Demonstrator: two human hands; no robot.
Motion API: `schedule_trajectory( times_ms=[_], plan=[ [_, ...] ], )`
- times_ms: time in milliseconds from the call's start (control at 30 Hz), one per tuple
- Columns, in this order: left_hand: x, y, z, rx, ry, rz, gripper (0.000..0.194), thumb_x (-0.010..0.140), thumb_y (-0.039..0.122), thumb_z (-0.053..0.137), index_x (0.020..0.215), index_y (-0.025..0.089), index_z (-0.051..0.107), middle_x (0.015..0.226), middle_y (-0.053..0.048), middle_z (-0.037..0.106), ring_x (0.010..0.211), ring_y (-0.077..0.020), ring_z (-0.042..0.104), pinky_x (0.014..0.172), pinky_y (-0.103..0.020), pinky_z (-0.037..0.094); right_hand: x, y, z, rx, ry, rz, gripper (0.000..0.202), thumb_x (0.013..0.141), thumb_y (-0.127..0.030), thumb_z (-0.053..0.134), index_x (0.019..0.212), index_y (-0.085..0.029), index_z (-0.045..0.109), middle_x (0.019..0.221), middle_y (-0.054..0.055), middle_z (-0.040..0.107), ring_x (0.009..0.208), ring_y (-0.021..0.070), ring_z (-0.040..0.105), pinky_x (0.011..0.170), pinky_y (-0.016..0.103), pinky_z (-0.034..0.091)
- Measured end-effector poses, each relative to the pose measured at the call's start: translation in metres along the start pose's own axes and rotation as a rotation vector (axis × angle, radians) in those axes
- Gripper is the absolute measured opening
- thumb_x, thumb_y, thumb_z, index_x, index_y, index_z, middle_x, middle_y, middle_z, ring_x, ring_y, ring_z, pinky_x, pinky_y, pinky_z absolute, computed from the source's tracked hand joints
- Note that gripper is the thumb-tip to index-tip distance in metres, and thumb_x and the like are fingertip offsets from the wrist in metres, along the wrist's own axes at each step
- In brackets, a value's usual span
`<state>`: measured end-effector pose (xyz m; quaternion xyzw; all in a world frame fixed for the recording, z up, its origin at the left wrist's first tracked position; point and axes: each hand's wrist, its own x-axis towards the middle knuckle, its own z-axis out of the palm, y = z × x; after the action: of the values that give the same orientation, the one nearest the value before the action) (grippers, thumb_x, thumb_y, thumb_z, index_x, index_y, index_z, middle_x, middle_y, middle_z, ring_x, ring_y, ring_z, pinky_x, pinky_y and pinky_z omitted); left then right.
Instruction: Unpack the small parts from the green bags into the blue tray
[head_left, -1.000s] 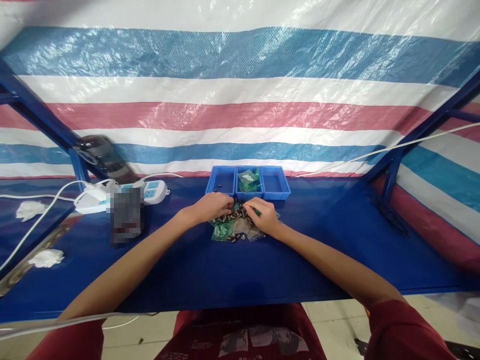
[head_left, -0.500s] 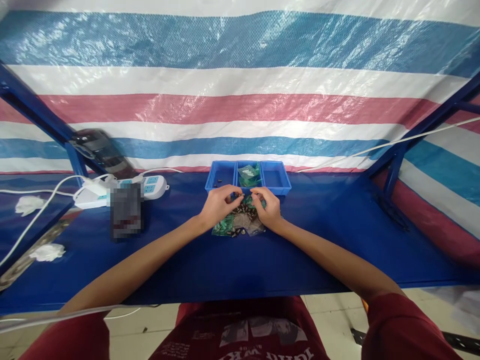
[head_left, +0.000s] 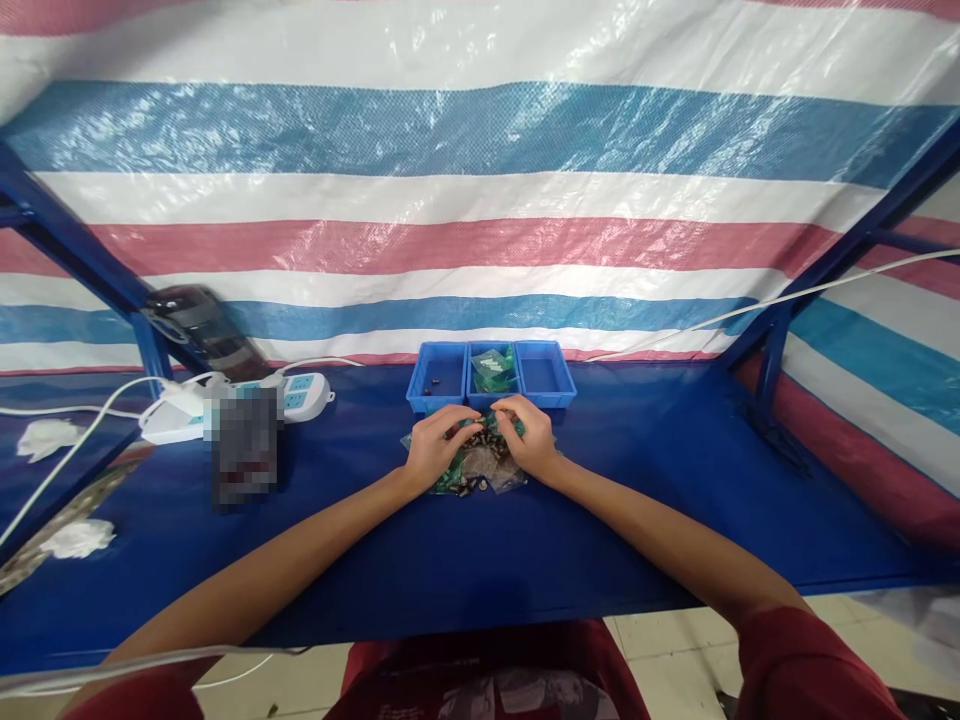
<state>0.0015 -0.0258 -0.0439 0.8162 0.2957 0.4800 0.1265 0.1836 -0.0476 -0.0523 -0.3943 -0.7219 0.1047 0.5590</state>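
Striped plastic sheeting (head_left: 465, 245) in white, blue and red hangs behind a blue table (head_left: 600, 540), framed by slanting blue metal bars (head_left: 832, 265). At the middle of the table, near its back edge, three small blue bins (head_left: 545, 370) sit side by side: the left one holds a few tiny dark pieces (head_left: 435, 381), and the middle one holds green packets (head_left: 493, 372). Just in front of them lies a low pile of small metal parts (head_left: 466, 487) mixed with green and clear plastic bags (head_left: 480, 462). Two bare hands reach over this pile from either side. Thumb and forefinger of the left hand (head_left: 435, 447) are brought close together, a narrow pinch; whether a part sits between them cannot be told. The right hand (head_left: 531, 440) is curled at the pile's other side, its fingertips near the left's, and its grip is also too small to read. Toward the left stand a white power strip (head_left: 306, 396), a pixelated dark object (head_left: 244, 450) and a dark container (head_left: 206, 325), with crumpled white tissue (head_left: 79, 538) nearer the edge.
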Motion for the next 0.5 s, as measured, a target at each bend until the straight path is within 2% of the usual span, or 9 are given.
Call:
schedule_trajectory(
  times_ms=[200, 500],
  plan=[
    [-0.0001, 0.0007, -0.0005, 0.029, 0.021, -0.001, 0.017, 0.085, 0.033, 0.062, 0.089, 0.017, 0.066, 0.081, -0.003, 0.069, 0.052, -0.0082, 0.053, 0.054, -0.020, 0.047, -0.0002, 0.0014, 0.0029, -0.003, -0.004, -0.041, 0.014, 0.091, -0.024, 0.047, 0.095, -0.019, 0.060, 0.082, 0.006, 0.062, 0.068, 0.0154, 0.059, 0.064, 0.028, 0.050],
    [-0.0016, 0.0003, 0.0014, 0.026, 0.017, 0.008, 0.014, 0.083, 0.030, 0.065, 0.088, 0.017, 0.067, 0.077, -0.002, 0.069, 0.054, -0.0083, 0.056, 0.055, -0.019, 0.047, -0.0001, 0.0017, 0.0017, 0.007, -0.032, -0.087, 0.012, 0.090, -0.023, 0.050, 0.094, -0.019, 0.060, 0.079, 0.006, 0.060, 0.065, 0.0150, 0.058, 0.061, 0.029, 0.051]
  ],
)
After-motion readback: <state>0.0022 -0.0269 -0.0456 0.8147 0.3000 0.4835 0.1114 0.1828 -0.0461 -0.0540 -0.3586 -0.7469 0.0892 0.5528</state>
